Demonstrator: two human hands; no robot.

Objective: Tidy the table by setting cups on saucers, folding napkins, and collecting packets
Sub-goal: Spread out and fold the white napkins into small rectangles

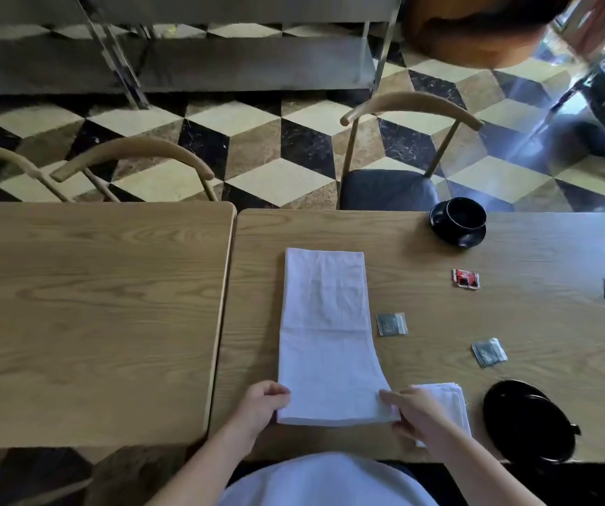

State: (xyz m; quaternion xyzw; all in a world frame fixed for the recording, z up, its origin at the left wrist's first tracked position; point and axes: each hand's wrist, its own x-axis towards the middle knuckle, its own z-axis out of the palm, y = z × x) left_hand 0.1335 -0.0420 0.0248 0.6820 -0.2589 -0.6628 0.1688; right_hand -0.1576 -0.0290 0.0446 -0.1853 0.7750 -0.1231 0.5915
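Now we hold long white napkin at near edge of table: left hand and right hand pinch its two near corners. Risk: uneven lift skews fold; right sleeve may disturb folded napkin beside.

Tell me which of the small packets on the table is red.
The red packet lying nearest the black cup on its saucer; the other three packets are grey-silver.
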